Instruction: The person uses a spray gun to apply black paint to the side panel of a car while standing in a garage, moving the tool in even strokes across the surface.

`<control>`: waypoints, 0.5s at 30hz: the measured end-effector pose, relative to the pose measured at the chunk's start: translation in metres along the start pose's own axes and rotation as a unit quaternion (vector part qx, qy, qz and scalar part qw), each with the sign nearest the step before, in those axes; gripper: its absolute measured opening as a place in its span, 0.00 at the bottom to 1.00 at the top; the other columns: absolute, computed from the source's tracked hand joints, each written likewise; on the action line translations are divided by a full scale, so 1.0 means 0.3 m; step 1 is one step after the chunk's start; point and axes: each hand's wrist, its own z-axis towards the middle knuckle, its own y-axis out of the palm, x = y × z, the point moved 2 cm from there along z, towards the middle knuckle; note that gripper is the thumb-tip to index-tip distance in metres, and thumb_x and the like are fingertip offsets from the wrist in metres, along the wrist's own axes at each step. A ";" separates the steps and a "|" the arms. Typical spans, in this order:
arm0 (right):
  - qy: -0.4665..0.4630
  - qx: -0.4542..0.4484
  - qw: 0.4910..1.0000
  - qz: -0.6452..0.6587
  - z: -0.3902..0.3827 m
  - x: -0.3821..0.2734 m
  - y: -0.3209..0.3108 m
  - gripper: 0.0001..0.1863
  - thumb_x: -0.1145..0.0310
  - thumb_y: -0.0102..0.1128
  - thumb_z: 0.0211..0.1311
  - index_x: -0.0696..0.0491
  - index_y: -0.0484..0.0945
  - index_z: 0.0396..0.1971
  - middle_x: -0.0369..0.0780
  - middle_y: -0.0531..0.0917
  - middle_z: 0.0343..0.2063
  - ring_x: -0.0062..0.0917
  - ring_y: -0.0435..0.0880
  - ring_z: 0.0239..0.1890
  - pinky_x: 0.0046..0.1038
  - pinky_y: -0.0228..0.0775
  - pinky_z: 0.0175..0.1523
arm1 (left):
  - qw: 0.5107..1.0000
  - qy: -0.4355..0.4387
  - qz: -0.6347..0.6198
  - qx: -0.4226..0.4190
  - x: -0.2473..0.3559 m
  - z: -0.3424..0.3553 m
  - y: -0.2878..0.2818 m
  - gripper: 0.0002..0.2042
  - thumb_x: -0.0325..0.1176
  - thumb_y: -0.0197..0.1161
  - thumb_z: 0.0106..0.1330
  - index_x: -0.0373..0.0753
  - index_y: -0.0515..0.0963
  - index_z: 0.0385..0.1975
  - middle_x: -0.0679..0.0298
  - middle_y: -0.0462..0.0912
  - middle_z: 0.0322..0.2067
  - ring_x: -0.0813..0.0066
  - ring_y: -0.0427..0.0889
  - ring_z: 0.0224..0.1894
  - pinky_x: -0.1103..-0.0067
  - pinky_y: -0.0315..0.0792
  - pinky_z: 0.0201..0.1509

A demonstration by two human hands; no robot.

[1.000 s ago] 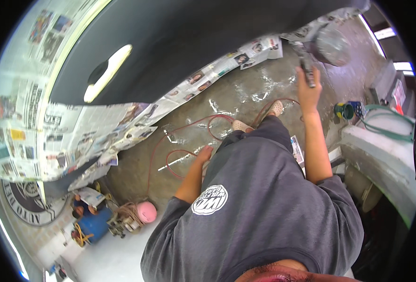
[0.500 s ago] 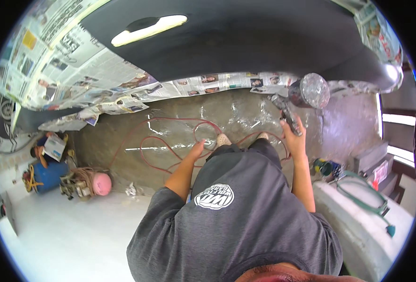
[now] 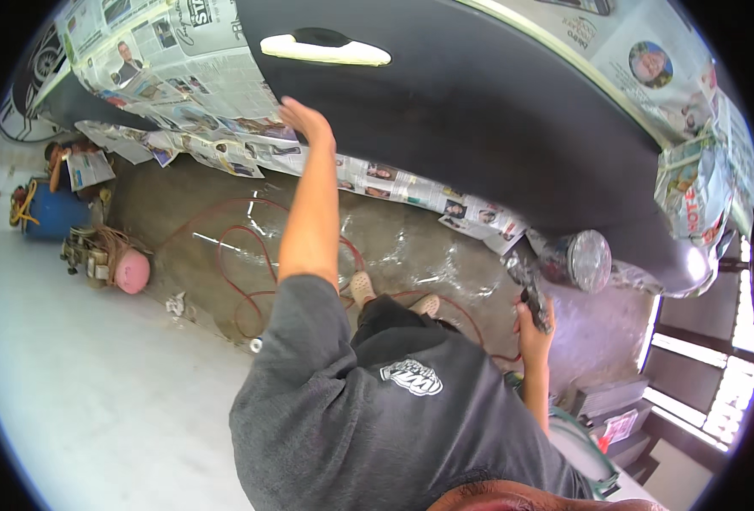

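Note:
In my right hand [image 3: 534, 328] is a spray gun [image 3: 532, 296], gripped by its handle, with a round cup [image 3: 588, 261] on its far side. My left hand [image 3: 307, 121] is raised and open, fingers stretched out, holding nothing. It appears against the lower edge of a dark car door panel [image 3: 479, 102], where newspaper masking [image 3: 224, 102] meets it; whether it touches the surface I cannot tell. A pale masked door handle [image 3: 330, 51] sits higher on the panel.
A red hose [image 3: 253, 294] lies looped on the floor around my feet. At the left stand a compressor with a pink tank [image 3: 132, 272], a blue drum [image 3: 57, 215] and a person [image 3: 63, 166] holding newspaper. Grey blocks [image 3: 603, 392] are stacked at the right.
My left hand has risen from beside my body up to the door panel. The view has turned, and the spray gun now appears lower in it, still in my right hand.

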 end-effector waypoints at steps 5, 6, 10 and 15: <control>-0.018 -0.042 0.999 0.023 -0.005 -0.002 -0.073 0.16 0.70 0.67 0.67 0.59 0.77 0.51 0.39 0.87 0.36 0.15 0.77 0.20 0.20 0.69 0.25 | 0.983 -0.028 -0.052 0.177 0.159 0.249 0.126 0.41 0.60 0.27 0.81 0.27 0.38 0.78 0.43 0.35 0.80 0.44 0.32 0.82 0.57 0.29 0.84; -0.022 -0.054 0.998 0.023 0.004 0.000 -0.079 0.17 0.70 0.67 0.67 0.59 0.77 0.52 0.39 0.87 0.36 0.15 0.77 0.20 0.20 0.69 0.25 | 0.980 -0.028 -0.028 0.194 0.149 0.262 0.152 0.40 0.59 0.27 0.82 0.27 0.38 0.78 0.43 0.36 0.80 0.42 0.33 0.82 0.56 0.29 0.84; 0.019 -0.032 0.999 -0.020 -0.019 0.042 -0.157 0.18 0.69 0.66 0.67 0.60 0.76 0.53 0.40 0.87 0.36 0.16 0.77 0.20 0.20 0.69 0.25 | 0.974 -0.084 -0.073 0.197 -0.026 -0.138 0.466 0.41 0.61 0.24 0.81 0.27 0.38 0.79 0.44 0.33 0.80 0.52 0.30 0.83 0.58 0.30 0.84; -0.009 -0.074 0.997 0.001 0.076 0.027 -0.122 0.14 0.72 0.63 0.66 0.60 0.75 0.48 0.41 0.86 0.37 0.16 0.75 0.18 0.20 0.68 0.25 | 0.959 -0.222 -0.107 0.138 -0.125 -0.347 0.556 0.46 0.67 0.25 0.77 0.30 0.36 0.79 0.47 0.29 0.81 0.57 0.28 0.83 0.60 0.27 0.84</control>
